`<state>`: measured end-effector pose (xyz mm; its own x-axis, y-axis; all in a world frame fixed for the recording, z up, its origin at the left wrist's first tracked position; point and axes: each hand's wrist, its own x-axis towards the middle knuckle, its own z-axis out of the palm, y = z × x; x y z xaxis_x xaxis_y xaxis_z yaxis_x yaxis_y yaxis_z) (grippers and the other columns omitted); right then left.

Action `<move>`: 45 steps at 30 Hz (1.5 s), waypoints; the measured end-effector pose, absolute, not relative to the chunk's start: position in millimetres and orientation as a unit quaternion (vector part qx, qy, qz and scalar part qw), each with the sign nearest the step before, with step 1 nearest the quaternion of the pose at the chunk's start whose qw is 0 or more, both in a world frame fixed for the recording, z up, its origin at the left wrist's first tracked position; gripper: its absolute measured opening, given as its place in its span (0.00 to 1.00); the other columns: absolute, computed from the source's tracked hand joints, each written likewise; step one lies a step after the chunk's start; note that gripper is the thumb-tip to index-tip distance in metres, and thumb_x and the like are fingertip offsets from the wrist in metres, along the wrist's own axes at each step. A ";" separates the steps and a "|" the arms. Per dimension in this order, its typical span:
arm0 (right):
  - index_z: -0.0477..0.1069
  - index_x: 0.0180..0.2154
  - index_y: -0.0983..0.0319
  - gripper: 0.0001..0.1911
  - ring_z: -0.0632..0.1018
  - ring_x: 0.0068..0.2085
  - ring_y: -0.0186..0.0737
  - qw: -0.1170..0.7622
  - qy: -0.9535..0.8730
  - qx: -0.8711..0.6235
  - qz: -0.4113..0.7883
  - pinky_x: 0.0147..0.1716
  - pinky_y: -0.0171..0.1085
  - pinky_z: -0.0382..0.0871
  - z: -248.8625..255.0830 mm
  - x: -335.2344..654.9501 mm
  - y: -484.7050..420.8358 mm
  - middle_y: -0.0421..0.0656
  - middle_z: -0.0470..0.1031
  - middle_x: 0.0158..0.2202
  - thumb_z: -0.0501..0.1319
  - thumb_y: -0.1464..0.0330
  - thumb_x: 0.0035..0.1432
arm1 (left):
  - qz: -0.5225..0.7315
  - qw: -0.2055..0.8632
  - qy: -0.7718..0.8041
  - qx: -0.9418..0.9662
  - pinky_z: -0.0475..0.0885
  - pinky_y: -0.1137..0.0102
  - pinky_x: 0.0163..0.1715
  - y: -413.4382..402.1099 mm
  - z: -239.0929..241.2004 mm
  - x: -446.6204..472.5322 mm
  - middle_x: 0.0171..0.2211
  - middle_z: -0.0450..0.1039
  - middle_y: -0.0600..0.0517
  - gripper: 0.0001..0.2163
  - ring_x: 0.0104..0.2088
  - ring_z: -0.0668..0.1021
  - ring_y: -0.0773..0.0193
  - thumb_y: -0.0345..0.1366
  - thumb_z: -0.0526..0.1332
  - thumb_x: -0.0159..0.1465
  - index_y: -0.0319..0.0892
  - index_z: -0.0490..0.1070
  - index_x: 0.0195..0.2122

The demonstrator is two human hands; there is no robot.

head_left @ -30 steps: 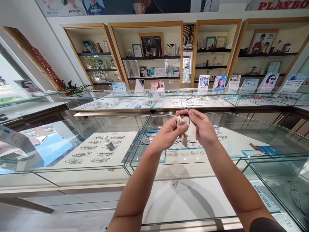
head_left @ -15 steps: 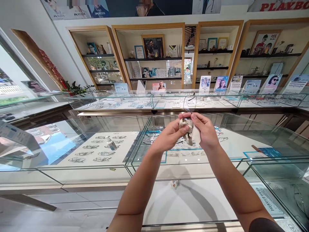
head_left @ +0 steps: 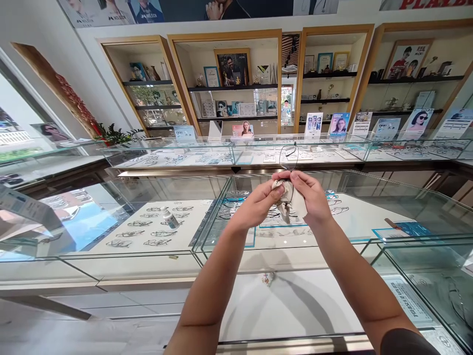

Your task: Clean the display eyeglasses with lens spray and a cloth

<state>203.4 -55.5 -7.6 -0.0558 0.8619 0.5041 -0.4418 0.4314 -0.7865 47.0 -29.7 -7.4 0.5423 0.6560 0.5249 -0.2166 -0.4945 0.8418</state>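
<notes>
Both hands are up over the glass tabletop (head_left: 207, 256), close together. The left hand (head_left: 258, 204) & right hand (head_left: 312, 197) are shut on a small pale cloth (head_left: 291, 204) w/ a pair of thin glasses (head_left: 288, 154) in it. The cloth is bunched between the thumbs. The wire frame sticks up just above the fingers. A little white bottle (head_left: 169, 218) lies on its side, well to the left. Rows of glasses lie in the case under the glass. Shelves w/ pics stand at the back.
</notes>
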 end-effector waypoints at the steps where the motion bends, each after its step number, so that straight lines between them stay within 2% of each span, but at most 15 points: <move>1: 0.86 0.41 0.55 0.15 0.86 0.46 0.46 0.658 -0.528 -0.198 0.499 0.46 0.42 0.81 -8.2 203.5 -54.3 0.44 0.88 0.48 0.73 0.52 0.61 | 0.437 0.489 0.144 0.741 0.66 0.71 0.30 -28.8 -7.2 43.8 0.29 0.67 0.53 0.22 0.29 0.69 0.67 0.57 0.65 0.70 0.41 0.70 0.34; 6: 0.84 0.39 0.55 0.14 0.86 0.46 0.46 0.684 -0.490 -0.197 0.504 0.49 0.44 0.81 -11.5 197.4 -49.5 0.44 0.88 0.47 0.74 0.53 0.60 | 0.439 0.523 0.150 0.715 0.68 0.72 0.30 -27.1 -14.9 53.2 0.30 0.70 0.53 0.22 0.29 0.72 0.67 0.55 0.71 0.65 0.41 0.71 0.43; 13: 0.80 0.34 0.54 0.18 0.86 0.49 0.47 0.706 -0.474 -0.202 0.486 0.51 0.44 0.81 -14.6 188.4 -45.7 0.42 0.88 0.42 0.79 0.51 0.51 | 0.595 0.443 0.217 0.634 0.65 0.72 0.28 -19.6 -27.0 78.4 0.28 0.70 0.54 0.27 0.28 0.69 0.67 0.64 0.62 0.68 0.41 0.76 0.39; 18: 0.80 0.34 0.54 0.14 0.85 0.50 0.44 0.736 -0.471 -0.188 0.448 0.55 0.43 0.79 -12.1 203.9 -41.8 0.41 0.88 0.43 0.77 0.53 0.57 | 0.642 0.469 0.241 0.557 0.72 0.72 0.32 -1.6 -29.4 70.2 0.30 0.75 0.53 0.26 0.31 0.77 0.65 0.64 0.64 0.66 0.42 0.76 0.38; 24: 0.79 0.35 0.53 0.12 0.84 0.48 0.40 0.740 -0.469 -0.196 0.440 0.54 0.41 0.77 -6.5 228.8 -39.1 0.39 0.86 0.41 0.74 0.54 0.61 | 0.715 0.566 0.233 0.338 0.80 0.65 0.47 18.3 -12.2 40.4 0.42 0.83 0.44 0.20 0.46 0.85 0.56 0.55 0.65 0.70 0.41 0.75 0.47; 28: 0.78 0.35 0.53 0.13 0.83 0.47 0.40 0.732 -0.479 -0.199 0.441 0.52 0.40 0.77 -6.3 228.3 -38.8 0.39 0.85 0.40 0.74 0.54 0.61 | 0.728 0.589 0.222 0.273 0.82 0.62 0.44 26.1 -3.9 23.2 0.42 0.81 0.47 0.13 0.43 0.86 0.56 0.42 0.68 0.68 0.43 0.67 0.46; 30: 0.78 0.35 0.54 0.13 0.83 0.47 0.40 0.728 -0.485 -0.204 0.440 0.52 0.40 0.77 -6.8 226.0 -38.8 0.39 0.84 0.40 0.73 0.53 0.61 | 0.745 0.564 0.220 0.279 0.80 0.68 0.39 29.1 -4.1 18.5 0.37 0.79 0.52 0.15 0.35 0.83 0.64 0.31 0.68 0.63 0.45 0.63 0.45; 32: 0.78 0.35 0.54 0.13 0.83 0.46 0.40 0.717 -0.494 -0.217 0.441 0.53 0.41 0.76 -7.3 225.1 -39.3 0.40 0.84 0.40 0.73 0.53 0.62 | 0.761 0.524 0.218 0.315 0.72 0.76 0.30 31.5 -6.9 15.8 0.29 0.73 0.60 0.18 0.25 0.74 0.73 0.28 0.68 0.59 0.47 0.60 0.43; 34: 0.78 0.35 0.54 0.13 0.82 0.45 0.40 0.706 -0.506 -0.229 0.438 0.54 0.42 0.76 -7.2 226.9 -40.2 0.40 0.83 0.39 0.72 0.54 0.62 | 0.759 0.474 0.226 0.385 0.59 0.78 0.21 32.8 -11.7 14.4 0.23 0.62 0.64 0.16 0.19 0.62 0.75 0.33 0.68 0.60 0.48 0.61 0.41; 36: 0.79 0.34 0.55 0.12 0.82 0.44 0.40 0.694 -0.526 -0.243 0.428 0.54 0.42 0.76 -6.4 231.3 -41.3 0.39 0.82 0.37 0.72 0.55 0.62 | 0.731 0.403 0.246 0.493 0.50 0.75 0.19 32.6 -17.1 13.7 0.21 0.55 0.62 0.14 0.19 0.55 0.73 0.44 0.68 0.63 0.46 0.63 0.35; 39: 0.79 0.33 0.56 0.12 0.82 0.42 0.41 0.663 -0.566 -0.264 0.412 0.53 0.42 0.76 -4.0 240.2 -43.6 0.39 0.80 0.36 0.72 0.56 0.62 | 0.665 0.287 0.268 0.635 0.49 0.70 0.22 28.8 -22.3 13.7 0.19 0.49 0.58 0.29 0.21 0.53 0.70 0.60 0.60 0.69 0.45 0.54 0.21; 41: 0.80 0.33 0.56 0.12 0.82 0.40 0.42 0.637 -0.593 -0.273 0.410 0.51 0.44 0.76 -1.6 245.7 -46.1 0.40 0.80 0.35 0.71 0.56 0.63 | 0.634 0.228 0.286 0.681 0.51 0.68 0.24 23.6 -21.7 13.9 0.19 0.51 0.56 0.32 0.22 0.56 0.68 0.62 0.55 0.72 0.44 0.54 0.19; 42: 0.80 0.33 0.56 0.12 0.82 0.39 0.42 0.624 -0.605 -0.276 0.411 0.50 0.44 0.76 -0.3 247.8 -47.7 0.40 0.80 0.34 0.70 0.56 0.63 | 0.624 0.199 0.294 0.696 0.54 0.68 0.25 20.5 -20.3 13.9 0.19 0.56 0.55 0.29 0.22 0.59 0.67 0.60 0.54 0.74 0.44 0.60 0.22; 44: 0.80 0.33 0.56 0.12 0.82 0.37 0.41 0.600 -0.624 -0.284 0.412 0.48 0.44 0.76 2.3 250.5 -51.3 0.40 0.81 0.34 0.69 0.56 0.65 | 0.609 0.139 0.297 0.722 0.63 0.69 0.31 14.1 -16.2 13.2 0.26 0.70 0.53 0.20 0.28 0.70 0.64 0.53 0.55 0.76 0.44 0.75 0.37; 45: 0.80 0.33 0.56 0.12 0.81 0.36 0.41 0.590 -0.631 -0.289 0.411 0.48 0.44 0.76 3.5 251.1 -53.2 0.40 0.81 0.33 0.68 0.57 0.65 | 0.605 0.115 0.291 0.732 0.67 0.68 0.35 11.2 -14.1 12.4 0.31 0.74 0.51 0.17 0.33 0.75 0.63 0.51 0.55 0.77 0.44 0.77 0.47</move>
<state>251.1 -53.2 3.5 -0.1358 0.8508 0.5076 -0.1204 0.4944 -0.8609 12.4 11.2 -14.1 0.0979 0.5653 0.8191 0.2874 -0.8040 0.5205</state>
